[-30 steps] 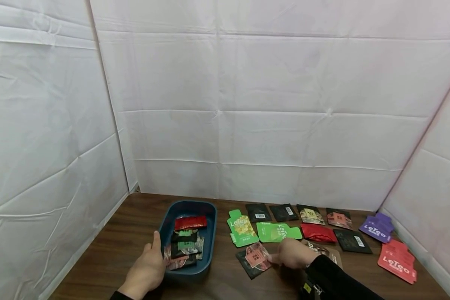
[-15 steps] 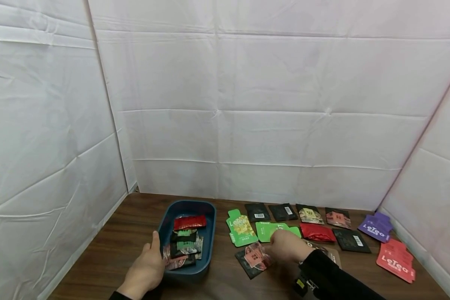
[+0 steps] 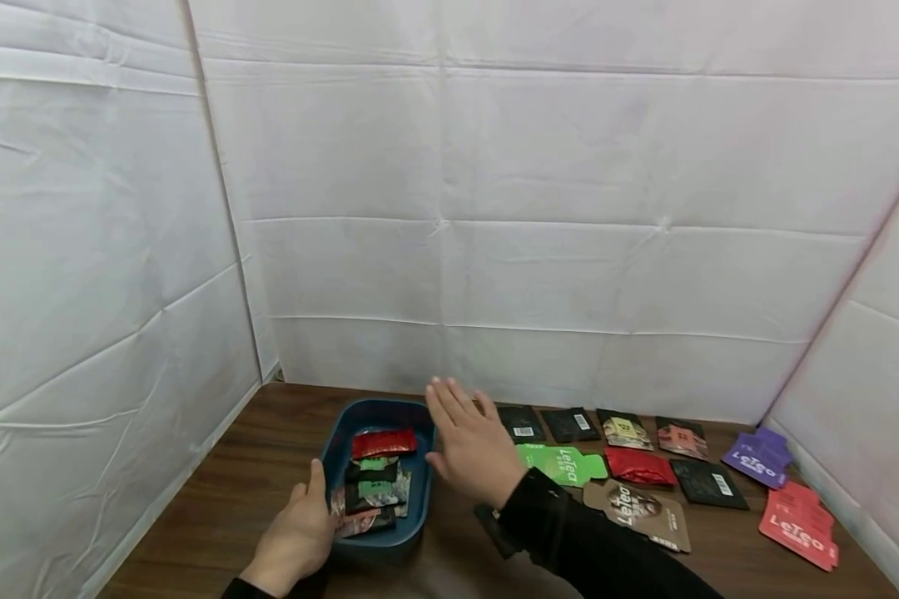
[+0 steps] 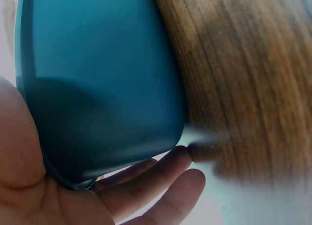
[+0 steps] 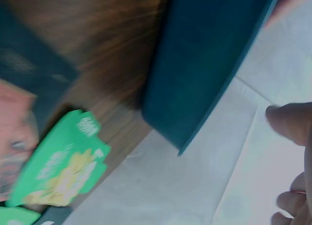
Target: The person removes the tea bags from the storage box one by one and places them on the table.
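Low at centre frame, the left hand [image 3: 294,539] gripped the blue tray [image 3: 421,516] near corner, while the right hand [image 3: 470,448] hovered flat, fingers spread, beside its right rim.

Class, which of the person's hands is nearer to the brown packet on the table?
Right. The right hand hovers open just left of the brown packet, beside the blue tray; the left hand holds the tray's far side.

"LeTea": green packet [image 3: 562,463] | purple packet [image 3: 754,457] | red packet [image 3: 797,522] | brown packet [image 3: 637,504]
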A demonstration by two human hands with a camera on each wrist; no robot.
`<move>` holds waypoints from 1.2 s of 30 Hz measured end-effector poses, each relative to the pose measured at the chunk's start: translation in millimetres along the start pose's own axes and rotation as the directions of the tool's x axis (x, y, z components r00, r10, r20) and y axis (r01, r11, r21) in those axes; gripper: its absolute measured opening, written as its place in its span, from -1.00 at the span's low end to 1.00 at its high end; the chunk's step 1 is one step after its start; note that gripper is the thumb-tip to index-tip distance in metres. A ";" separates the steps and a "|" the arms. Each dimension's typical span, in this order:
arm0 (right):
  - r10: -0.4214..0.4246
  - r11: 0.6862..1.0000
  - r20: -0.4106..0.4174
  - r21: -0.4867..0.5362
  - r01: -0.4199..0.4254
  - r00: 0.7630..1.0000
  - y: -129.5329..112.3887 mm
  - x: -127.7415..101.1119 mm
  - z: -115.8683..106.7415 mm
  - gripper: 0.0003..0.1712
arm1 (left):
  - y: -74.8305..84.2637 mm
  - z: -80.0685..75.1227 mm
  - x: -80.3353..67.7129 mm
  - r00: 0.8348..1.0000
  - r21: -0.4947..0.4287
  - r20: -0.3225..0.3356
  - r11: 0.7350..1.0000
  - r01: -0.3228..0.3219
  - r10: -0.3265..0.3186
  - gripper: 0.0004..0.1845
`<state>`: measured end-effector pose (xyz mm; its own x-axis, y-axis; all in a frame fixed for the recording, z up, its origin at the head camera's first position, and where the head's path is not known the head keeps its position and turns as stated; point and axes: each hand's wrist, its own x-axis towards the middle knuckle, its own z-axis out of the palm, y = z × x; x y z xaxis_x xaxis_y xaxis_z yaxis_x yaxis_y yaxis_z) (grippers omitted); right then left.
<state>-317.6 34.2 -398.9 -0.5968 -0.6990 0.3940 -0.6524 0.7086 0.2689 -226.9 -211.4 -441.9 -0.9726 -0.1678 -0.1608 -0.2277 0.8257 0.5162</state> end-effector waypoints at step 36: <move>-0.111 0.994 0.316 0.033 0.106 0.942 -53.4 68.8 50.9 -0.90 | 0.3 0.7 -3.1 0.999 0.012 -0.041 0.999 -0.031 0.031 -0.29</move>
<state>-347.6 -56.6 -430.9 -0.6372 -0.7680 0.0638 -0.7272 0.6266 0.2802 -224.0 -210.3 -441.8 -0.9803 -0.1640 -0.1101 -0.1974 0.8368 0.5107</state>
